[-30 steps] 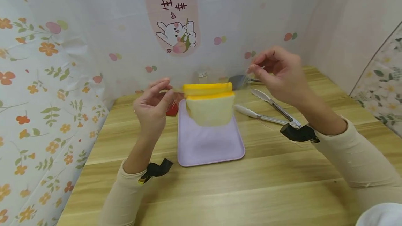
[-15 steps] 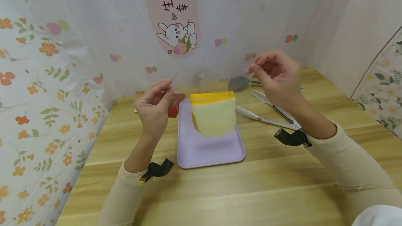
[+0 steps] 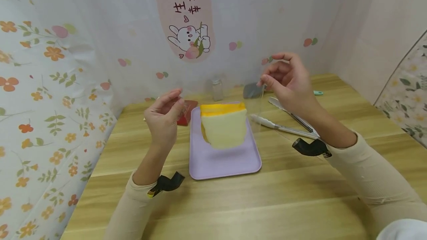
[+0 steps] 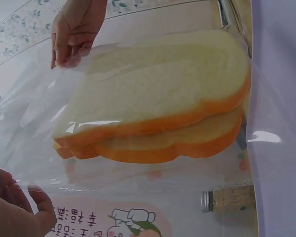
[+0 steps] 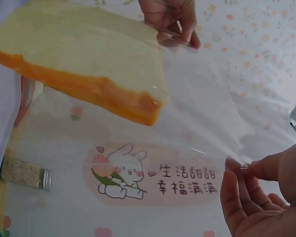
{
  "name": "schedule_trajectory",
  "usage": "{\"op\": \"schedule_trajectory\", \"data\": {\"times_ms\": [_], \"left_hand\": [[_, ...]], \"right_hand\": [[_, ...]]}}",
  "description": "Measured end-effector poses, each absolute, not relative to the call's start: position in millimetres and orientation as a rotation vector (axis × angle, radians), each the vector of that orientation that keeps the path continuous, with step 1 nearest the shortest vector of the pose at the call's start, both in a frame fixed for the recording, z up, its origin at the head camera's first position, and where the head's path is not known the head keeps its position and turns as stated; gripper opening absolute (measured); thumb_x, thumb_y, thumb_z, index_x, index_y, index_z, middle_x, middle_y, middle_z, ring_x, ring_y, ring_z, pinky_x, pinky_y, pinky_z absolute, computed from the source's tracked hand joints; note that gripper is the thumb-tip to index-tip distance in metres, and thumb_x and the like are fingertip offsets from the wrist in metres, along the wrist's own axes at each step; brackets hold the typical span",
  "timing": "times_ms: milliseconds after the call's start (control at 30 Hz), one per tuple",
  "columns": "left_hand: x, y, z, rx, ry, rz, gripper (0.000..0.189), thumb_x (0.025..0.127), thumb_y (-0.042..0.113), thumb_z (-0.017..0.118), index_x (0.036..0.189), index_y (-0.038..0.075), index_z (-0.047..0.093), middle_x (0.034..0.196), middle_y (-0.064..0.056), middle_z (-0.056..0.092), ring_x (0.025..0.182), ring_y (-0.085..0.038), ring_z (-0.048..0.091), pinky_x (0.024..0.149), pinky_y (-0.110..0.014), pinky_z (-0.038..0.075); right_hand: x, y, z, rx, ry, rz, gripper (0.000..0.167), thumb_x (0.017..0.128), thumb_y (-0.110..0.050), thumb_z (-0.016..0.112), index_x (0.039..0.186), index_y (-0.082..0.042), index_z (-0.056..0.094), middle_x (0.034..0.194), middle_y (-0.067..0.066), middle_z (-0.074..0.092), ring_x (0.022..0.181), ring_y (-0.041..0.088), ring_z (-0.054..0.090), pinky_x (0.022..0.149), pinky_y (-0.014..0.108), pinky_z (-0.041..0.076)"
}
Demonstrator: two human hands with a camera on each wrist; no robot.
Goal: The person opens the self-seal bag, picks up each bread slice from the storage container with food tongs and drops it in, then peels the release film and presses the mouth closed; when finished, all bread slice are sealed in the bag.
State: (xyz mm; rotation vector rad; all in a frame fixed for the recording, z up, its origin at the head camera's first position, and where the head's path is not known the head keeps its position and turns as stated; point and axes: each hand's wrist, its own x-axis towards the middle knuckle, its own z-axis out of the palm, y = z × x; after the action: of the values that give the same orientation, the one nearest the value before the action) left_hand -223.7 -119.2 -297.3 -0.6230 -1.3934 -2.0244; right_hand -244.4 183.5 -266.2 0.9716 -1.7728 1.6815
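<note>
Two slices of bread [image 3: 223,127] with orange-yellow crust, stacked flat against each other inside a clear plastic bag [image 4: 138,168], hanging in the air just above the far half of the lilac tray [image 3: 223,162]. Bag stretched wide between both hands, its film barely visible from the head view, plain in both wrist views as a glossy sheet around the bread.

Left hand [image 3: 163,119] raised to the left of the tray, fingers curled, thumb and fingertips pinching the left edge of the bag. Right hand [image 3: 288,82] raised higher, right of the tray and beyond its far edge, thumb and forefinger pinching the opposite edge of the bag, other fingers loosely bent. Black straps at both wrists, cream sleeves on both forearms.

Tray lying flat on the wooden table [image 3: 233,203], long side running away from the person. Metal tongs [image 3: 287,121] on the table right of the tray, partly under the right forearm. Small glass jar with a metal lid [image 3: 217,89] standing beyond the tray's far edge, near the wall. Grey spatula head [image 3: 252,90] right of the jar, beyond the tray, partly hidden by the right hand. Something red [image 3: 186,116] on the table just left of the tray's far corner, half hidden by the left hand; kind not clear. Flowered cloth with a rabbit print [image 3: 190,42] behind the table, beyond the tray.
</note>
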Motion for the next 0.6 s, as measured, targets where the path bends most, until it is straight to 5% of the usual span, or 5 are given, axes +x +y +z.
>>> {"op": "schedule_trajectory", "data": {"times_ms": [267, 600], "left_hand": [[-227.0, -112.4, -299.4, -0.556, -1.348, -2.069, 0.011, 0.084, -0.006, 0.075, 0.090, 0.003, 0.077, 0.089, -0.005, 0.074, 0.066, -0.013, 0.066, 0.064, -0.022, 0.055], [-224.5, -115.1, -298.2, -0.538, -1.469, -2.025, 0.026, 0.084, -0.014, 0.069, 0.101, 0.005, 0.075, 0.086, -0.002, 0.072, 0.072, -0.013, 0.068, 0.067, -0.023, 0.056]], "right_hand": [[-245.2, 183.6, -263.0, 0.802, -1.844, 1.798, 0.035, 0.089, 0.014, 0.064, 0.123, 0.007, 0.059, 0.084, 0.008, 0.067, 0.072, 0.016, 0.067, 0.066, 0.022, 0.055], [-245.3, 190.5, -261.2, 0.704, -1.996, 1.780, 0.009, 0.089, 0.006, 0.069, 0.096, 0.003, 0.073, 0.081, 0.001, 0.071, 0.069, 0.011, 0.068, 0.066, 0.020, 0.055]]}}
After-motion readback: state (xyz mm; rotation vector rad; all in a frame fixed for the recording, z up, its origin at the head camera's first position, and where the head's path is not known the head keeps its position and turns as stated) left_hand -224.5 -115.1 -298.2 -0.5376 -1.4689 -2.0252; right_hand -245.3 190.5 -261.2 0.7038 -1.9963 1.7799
